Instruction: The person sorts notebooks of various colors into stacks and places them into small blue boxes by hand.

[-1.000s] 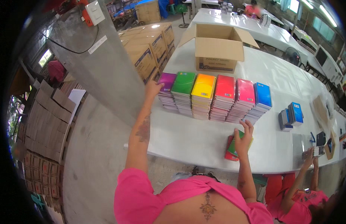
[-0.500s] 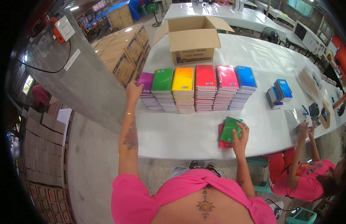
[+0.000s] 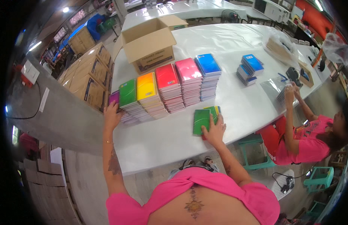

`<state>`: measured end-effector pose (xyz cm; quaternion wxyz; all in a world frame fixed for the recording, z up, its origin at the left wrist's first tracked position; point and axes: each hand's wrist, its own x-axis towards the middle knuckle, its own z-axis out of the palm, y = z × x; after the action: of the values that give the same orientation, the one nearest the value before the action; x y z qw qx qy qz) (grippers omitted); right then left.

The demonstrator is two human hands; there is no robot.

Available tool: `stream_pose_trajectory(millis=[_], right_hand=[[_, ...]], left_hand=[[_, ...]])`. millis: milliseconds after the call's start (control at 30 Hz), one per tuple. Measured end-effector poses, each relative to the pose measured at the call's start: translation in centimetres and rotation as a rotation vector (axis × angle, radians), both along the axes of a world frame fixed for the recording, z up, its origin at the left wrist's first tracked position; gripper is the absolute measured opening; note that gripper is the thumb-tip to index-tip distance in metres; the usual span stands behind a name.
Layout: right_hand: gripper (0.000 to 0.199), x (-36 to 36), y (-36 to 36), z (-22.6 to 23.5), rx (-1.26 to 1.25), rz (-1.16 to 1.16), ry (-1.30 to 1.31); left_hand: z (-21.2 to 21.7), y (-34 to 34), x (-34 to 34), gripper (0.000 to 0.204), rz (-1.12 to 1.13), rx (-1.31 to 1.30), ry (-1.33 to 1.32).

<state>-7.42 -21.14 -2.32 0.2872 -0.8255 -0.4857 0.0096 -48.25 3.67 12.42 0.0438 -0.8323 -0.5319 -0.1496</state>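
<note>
A row of spiral-bound pocket notebooks stands in tall stacks: purple (image 3: 114,96), green (image 3: 128,92), yellow (image 3: 146,86), red (image 3: 167,76), pink (image 3: 188,70) and blue (image 3: 208,63). At the row's left end, my left hand (image 3: 112,113) has its fingers closed over the purple notebooks, partly covering them. Nearer to me, my right hand (image 3: 215,131) grips the right side of a loose green notebook (image 3: 201,120) between thumb and fingers. A yellow notebook (image 3: 218,109) and a bit of red show from under it.
An open cardboard box (image 3: 149,47) stands behind the stacks on the white table (image 3: 159,146). Small blue notebook piles (image 3: 252,65) lie to the right. A person in pink (image 3: 309,138) handles a plastic-wrapped bundle there. A concrete pillar (image 3: 65,112) and sealed cartons (image 3: 89,82) are at left.
The view has swung, so the table appears turned. My left hand has shifted its fingers further over the purple notebooks. Yellow now shows beneath the loose green notebook at my right hand.
</note>
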Motion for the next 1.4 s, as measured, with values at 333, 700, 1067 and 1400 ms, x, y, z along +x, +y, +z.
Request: stream_pose_trajectory(millis=[333,700,1067,1400], right_hand=[[0.073,-2.0,0.8,0.0,-0.099,0.089,-0.255],[0.071,-1.0,1.5,4.1,0.016,0.02,0.099],[0.038,-4.9,1.9,4.0,0.097,0.329,0.07],[0.053,-4.8,-0.8,4.8,0.278,0.633,0.552]], left_hand=[[-1.0,0.1,-0.5,0.039,-0.103,0.075,-0.016],[-1.1,0.7,-1.7,0.028,-0.18,0.115,-0.329],[2.5,-2.4,-2.4,0.051,0.478,0.687,-1.061],[5.6,-14.4,-2.2,0.045,0.473,0.687,-1.122]])
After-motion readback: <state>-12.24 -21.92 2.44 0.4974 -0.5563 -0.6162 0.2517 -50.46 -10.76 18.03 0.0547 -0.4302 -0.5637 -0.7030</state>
